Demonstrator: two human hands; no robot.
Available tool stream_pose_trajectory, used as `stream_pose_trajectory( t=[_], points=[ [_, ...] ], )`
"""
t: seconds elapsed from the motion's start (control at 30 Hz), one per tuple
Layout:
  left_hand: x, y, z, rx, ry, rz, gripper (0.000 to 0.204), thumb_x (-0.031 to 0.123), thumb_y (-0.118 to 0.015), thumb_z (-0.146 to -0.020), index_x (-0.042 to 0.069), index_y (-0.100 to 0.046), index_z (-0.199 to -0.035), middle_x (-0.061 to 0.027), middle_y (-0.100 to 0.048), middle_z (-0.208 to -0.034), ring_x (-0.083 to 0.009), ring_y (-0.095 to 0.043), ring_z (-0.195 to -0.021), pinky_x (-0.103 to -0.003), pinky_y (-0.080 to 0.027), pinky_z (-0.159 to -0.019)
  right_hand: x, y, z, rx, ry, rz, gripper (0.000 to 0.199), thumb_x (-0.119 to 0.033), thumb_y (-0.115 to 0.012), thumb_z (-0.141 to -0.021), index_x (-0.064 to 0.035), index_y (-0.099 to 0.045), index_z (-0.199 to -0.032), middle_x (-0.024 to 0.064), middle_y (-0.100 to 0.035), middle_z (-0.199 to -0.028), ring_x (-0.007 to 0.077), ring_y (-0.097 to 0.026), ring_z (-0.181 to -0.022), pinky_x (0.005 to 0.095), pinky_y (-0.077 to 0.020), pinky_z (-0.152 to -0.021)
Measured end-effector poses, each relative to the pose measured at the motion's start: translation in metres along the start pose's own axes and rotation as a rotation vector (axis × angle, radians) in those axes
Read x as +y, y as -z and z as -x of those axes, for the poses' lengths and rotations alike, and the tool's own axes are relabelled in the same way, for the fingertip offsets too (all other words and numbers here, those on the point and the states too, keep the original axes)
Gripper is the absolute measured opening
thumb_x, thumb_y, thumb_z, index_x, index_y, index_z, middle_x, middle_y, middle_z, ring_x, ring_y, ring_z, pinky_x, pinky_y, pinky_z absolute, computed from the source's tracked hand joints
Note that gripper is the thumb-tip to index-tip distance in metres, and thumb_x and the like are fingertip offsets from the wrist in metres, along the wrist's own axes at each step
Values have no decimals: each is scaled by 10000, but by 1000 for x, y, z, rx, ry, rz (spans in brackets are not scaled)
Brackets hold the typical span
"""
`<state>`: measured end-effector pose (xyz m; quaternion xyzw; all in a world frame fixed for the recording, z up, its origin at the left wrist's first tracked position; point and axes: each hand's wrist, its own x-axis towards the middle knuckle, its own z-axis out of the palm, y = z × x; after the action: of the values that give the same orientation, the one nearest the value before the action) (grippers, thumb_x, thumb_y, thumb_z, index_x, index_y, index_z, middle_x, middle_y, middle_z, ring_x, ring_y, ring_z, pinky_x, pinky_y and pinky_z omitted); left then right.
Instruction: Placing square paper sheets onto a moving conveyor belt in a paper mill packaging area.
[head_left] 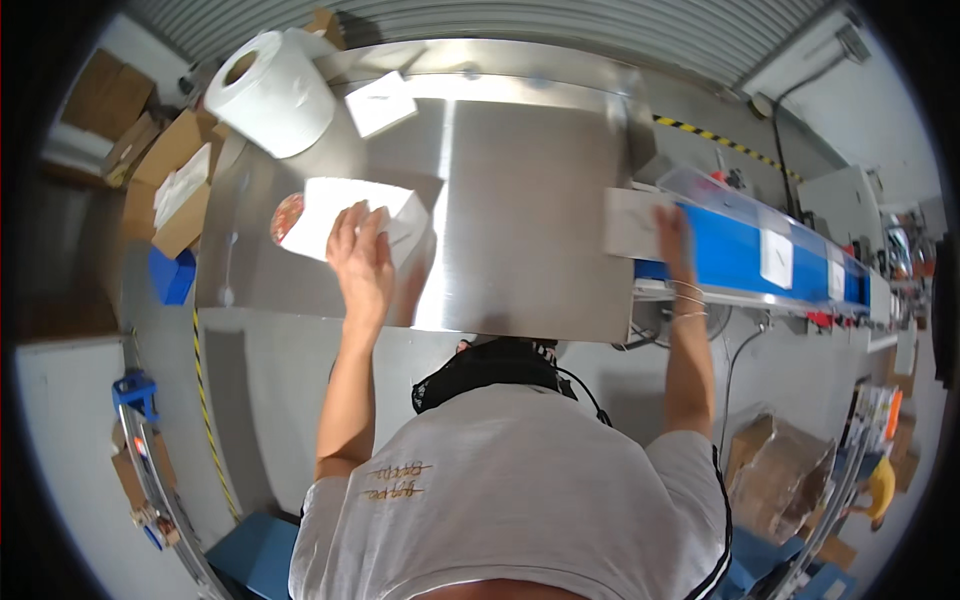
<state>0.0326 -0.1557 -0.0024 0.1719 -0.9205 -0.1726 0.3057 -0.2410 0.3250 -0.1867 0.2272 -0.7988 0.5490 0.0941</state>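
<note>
On the left of the steel table, my left hand [362,255] rests with bent fingers on a pile of flat white packets [322,205], gripping its top near the right side. A round red-and-white patterned piece [287,217] sticks out from the pile's left edge. At the table's right edge, my right hand [675,240] is smeared by motion. It is at the right side of another white packet [630,222], which lies where the table meets a blue conveyor belt [725,250]. Whether those fingers are closed on the packet cannot be made out.
Two more white packets [776,258] [836,280] lie spaced along the belt, beside a clear guard [715,190]. A big white roll [272,95] stands at the table's far left, with a white packet [381,104] beside it. Cardboard boxes [172,180] are left of the table.
</note>
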Motion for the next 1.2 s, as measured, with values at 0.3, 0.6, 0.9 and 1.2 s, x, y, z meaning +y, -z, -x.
stream_pose_trajectory(
  t=[0.3, 0.6, 0.9, 1.2],
  points=[
    [8, -3, 0, 26, -24, -15, 330, -53, -613, -761, 85, -688, -1051, -120, -546, -1269, -368, -442, -1224, -472, -314, -1033, -184, -122, -52, -227, 188, 505, 410, -196, -689, -803, -60, -580, -1174, 180, -581, -1167, 352, -562, -1062, 429, -446, -932],
    [12, 3, -1, -65, -78, -13, 287, 91, -646, -812, 120, -672, -1096, -175, -456, -1373, -397, -336, -1325, -538, -197, -1087, -277, -273, -64, -929, 187, -194, 419, -154, -719, -793, -73, -558, -1171, 74, -513, -1266, 228, -537, -1091, 322, -454, -889],
    [-19, -3, -6, 22, -49, -53, 331, -3, -612, -812, 76, -650, -1131, -135, -568, -1242, -360, -463, -1222, -475, -311, -1042, -167, -161, -19, -290, -328, -129, 212, -238, -633, -922, -31, -594, -939, -34, -511, -711, 82, -475, -685, 259, -433, -616],
    [-17, -4, -3, 42, -39, -25, 301, -22, -625, -783, 90, -682, -1057, -125, -584, -1220, -353, -465, -1214, -471, -325, -1038, -133, 12, -32, 184, -496, 1204, 583, -411, -683, -828, -54, -526, -1261, 213, -622, -1132, 406, -588, -1025, 470, -481, -819]
  ],
)
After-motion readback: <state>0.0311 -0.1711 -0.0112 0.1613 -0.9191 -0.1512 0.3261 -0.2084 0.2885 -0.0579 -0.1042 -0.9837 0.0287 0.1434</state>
